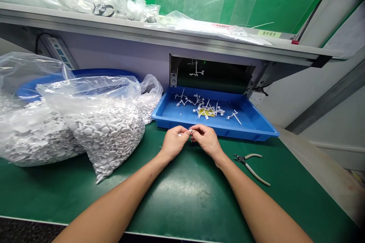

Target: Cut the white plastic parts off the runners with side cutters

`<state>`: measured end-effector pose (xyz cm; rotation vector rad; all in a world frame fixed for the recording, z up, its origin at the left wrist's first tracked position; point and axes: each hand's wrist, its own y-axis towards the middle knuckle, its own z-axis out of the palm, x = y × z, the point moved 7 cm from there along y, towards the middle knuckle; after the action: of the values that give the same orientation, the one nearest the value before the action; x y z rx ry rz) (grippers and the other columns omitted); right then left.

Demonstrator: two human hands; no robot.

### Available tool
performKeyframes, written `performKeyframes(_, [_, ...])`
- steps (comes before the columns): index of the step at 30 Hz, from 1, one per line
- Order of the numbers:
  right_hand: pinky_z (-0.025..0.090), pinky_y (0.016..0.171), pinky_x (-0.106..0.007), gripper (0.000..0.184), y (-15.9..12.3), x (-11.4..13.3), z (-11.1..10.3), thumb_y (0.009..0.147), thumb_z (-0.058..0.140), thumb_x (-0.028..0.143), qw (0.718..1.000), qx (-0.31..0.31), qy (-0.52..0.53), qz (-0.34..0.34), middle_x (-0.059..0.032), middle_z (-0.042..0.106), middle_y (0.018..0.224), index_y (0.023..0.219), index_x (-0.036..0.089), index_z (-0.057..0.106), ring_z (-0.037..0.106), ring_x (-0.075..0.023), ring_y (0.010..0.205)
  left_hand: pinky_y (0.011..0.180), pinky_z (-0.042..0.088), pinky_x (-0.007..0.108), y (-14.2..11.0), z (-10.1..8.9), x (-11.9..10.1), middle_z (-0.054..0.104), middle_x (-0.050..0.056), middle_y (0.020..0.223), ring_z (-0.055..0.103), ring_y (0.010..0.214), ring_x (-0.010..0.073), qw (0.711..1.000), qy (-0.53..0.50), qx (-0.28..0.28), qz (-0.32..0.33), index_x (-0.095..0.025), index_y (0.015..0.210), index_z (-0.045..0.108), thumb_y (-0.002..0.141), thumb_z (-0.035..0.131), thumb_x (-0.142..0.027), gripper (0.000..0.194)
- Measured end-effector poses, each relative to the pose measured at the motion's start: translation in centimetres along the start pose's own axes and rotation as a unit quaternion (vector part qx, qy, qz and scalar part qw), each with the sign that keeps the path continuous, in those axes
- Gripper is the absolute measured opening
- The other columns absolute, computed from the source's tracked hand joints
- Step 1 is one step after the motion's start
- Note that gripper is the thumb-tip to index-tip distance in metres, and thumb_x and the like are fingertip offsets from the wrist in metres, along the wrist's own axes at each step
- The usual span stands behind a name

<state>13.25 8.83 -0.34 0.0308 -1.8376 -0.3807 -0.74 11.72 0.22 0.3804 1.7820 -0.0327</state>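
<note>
My left hand [175, 142] and my right hand [207, 139] meet at the fingertips over the green mat, just in front of the blue tray [196, 131]. Between them is a small white plastic part [190, 131], mostly hidden by the fingers; both hands pinch it. A round white piece [179, 134] shows at the left fingers. In the tray lie several white plastic sprues [209, 110] with thin runners and round ends, some over a yellow patch [207, 112].
Side cutters [246, 161] with pale handles lie open right of my right hand. Clear bags of small white parts [111, 133] stand at left, with a blue basket [105, 72] behind. A dark opening [211, 74] sits behind the tray, beneath a metal shelf [128, 36].
</note>
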Motion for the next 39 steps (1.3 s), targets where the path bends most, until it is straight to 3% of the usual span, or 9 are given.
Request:
performKeyframes(6, [0.046, 0.057, -0.024, 0.017, -0.2, 0.9, -0.3, 0.079, 0.059, 0.029, 0.996, 0.005, -0.074, -0.039, 0.001, 0.067, 0.067, 0.087, 0.02, 0.07, 0.06, -0.0141, 0.057, 0.036, 0.019, 0.018, 0.0, 0.8, 1.6, 0.04, -0.008, 0.044, 0.029, 0.036, 0.0065, 0.991, -0.087, 0.029, -0.101, -0.017, 0.073, 0.056, 0.076, 0.062, -0.036, 0.02])
performKeyframes(11, [0.045, 0.058, -0.024, 0.018, -0.1, 1.2, -0.3, 0.081, 0.056, 0.029, 0.992, 0.009, -0.106, -0.065, 0.0011, 0.067, 0.067, 0.087, 0.02, 0.071, 0.06, -0.0138, 0.058, 0.032, 0.015, 0.017, -0.2, 1.2, 1.8, 0.038, -0.008, 0.042, 0.026, 0.034, 0.0061, 0.977, -0.137, 0.05, -0.153, -0.019, 0.072, 0.052, 0.073, 0.063, -0.033, 0.019])
performKeyframes(21, [0.049, 0.072, -0.026, 0.022, -0.3, 2.1, -0.4, 0.083, 0.055, 0.024, 0.982, -0.007, -0.142, -0.121, -0.0014, 0.073, 0.088, 0.095, 0.022, 0.073, 0.065, -0.0162, 0.075, 0.033, 0.013, 0.014, 0.0, 1.4, 2.1, 0.037, -0.008, 0.048, 0.028, 0.036, 0.004, 0.958, -0.196, 0.091, -0.188, -0.018, 0.069, 0.048, 0.07, 0.067, -0.03, 0.022])
performKeyframes(31, [0.049, 0.076, -0.025, 0.026, -0.3, 2.8, -0.2, 0.08, 0.056, 0.018, 0.978, 0.035, -0.144, -0.149, 0.0, 0.072, 0.091, 0.099, 0.024, 0.072, 0.065, -0.015, 0.08, 0.032, 0.011, 0.014, 0.3, 1.3, 2.6, 0.033, -0.009, 0.052, 0.026, 0.037, 0.0038, 0.95, -0.211, 0.124, -0.193, -0.018, 0.069, 0.049, 0.068, 0.07, -0.029, 0.024])
performKeyframes(33, [0.05, 0.076, -0.026, 0.024, -0.2, 2.7, -0.2, 0.08, 0.057, 0.02, 0.984, 0.045, -0.115, -0.131, -0.0003, 0.072, 0.091, 0.098, 0.024, 0.073, 0.065, -0.0153, 0.079, 0.033, 0.011, 0.015, 0.3, 1.2, 2.3, 0.034, -0.009, 0.053, 0.026, 0.037, 0.0038, 0.951, -0.21, 0.126, -0.188, -0.018, 0.069, 0.049, 0.069, 0.07, -0.032, 0.025])
performKeyframes(36, [0.053, 0.07, -0.028, 0.019, 0.1, 1.6, -0.2, 0.081, 0.058, 0.027, 0.998, 0.03, -0.012, -0.046, -0.0009, 0.072, 0.082, 0.094, 0.022, 0.072, 0.066, -0.0163, 0.071, 0.034, 0.012, 0.015, 0.2, 1.1, 1.3, 0.037, -0.008, 0.054, 0.028, 0.039, 0.0044, 0.956, -0.211, 0.118, -0.165, -0.017, 0.073, 0.054, 0.072, 0.069, -0.041, 0.028])
performKeyframes(39, [0.056, 0.063, -0.028, 0.022, 0.2, 0.7, 0.1, 0.082, 0.059, 0.033, 0.998, 0.01, 0.053, 0.011, -0.0021, 0.071, 0.077, 0.094, 0.02, 0.07, 0.067, -0.0177, 0.067, 0.039, 0.024, 0.016, 0.2, 0.5, -0.2, 0.05, -0.004, 0.058, 0.039, 0.046, 0.0064, 0.98, -0.162, 0.071, -0.095, -0.015, 0.081, 0.063, 0.071, 0.073, -0.042, 0.03])
